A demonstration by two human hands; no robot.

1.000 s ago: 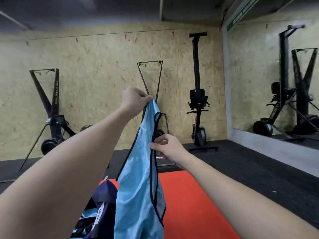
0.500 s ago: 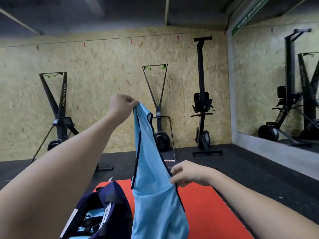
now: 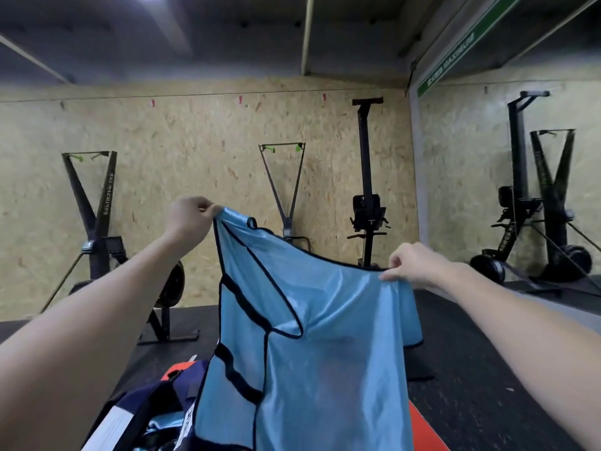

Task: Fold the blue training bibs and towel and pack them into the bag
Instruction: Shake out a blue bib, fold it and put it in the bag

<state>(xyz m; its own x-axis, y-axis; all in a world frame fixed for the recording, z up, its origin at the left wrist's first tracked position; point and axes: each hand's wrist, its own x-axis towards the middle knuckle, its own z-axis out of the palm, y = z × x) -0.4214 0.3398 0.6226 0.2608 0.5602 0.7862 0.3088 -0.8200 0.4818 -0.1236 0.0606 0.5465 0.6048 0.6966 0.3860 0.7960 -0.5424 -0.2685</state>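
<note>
1. At the ten o'clock side of the view, the left hand (image 3: 190,216) is seen pinching the top corner of the blue bib (image 3: 312,336) between thumb and fingers; half a second ago this hand held the same corner, with the cloth hanging as a narrow strip.
2. Toward three o'clock, the right hand (image 3: 411,265) is closed on the bib's upper edge, drawn well apart from the left; earlier it gripped the edge lower down, close to the middle.
3. Between the hands the bib has thereby been spread wide in the air, its dark-trimmed armhole and neck openings laid open to view.
4. Below, at seven o'clock, the navy bag (image 3: 146,415) lies open, with pale blue cloth visible inside; it rests on the orange mat (image 3: 426,431).
5. The spreading is judged to be the preparation for a fold: the bib is not yet folded or packed, and the towel is not seen.
</note>
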